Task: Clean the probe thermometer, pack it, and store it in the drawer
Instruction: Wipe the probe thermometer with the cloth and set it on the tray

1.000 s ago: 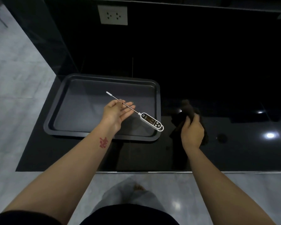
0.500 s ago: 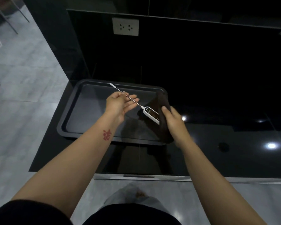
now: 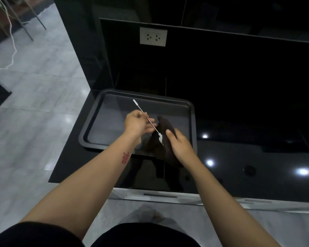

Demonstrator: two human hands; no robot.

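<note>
At mid-frame the left hand (image 3: 136, 122) pinches the thin metal stem of the white probe thermometer (image 3: 146, 118), its capped tip pointing to the upper left. The right hand (image 3: 179, 146) presses a dark brown cloth (image 3: 165, 125) around the thermometer's white head, above the dark rectangular metal baking tray (image 3: 96, 114) on the glossy black countertop (image 3: 239, 175).

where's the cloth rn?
Head view, centre: the dark cloth is in the right hand, wrapped round the thermometer body, above the tray's right end.
</note>
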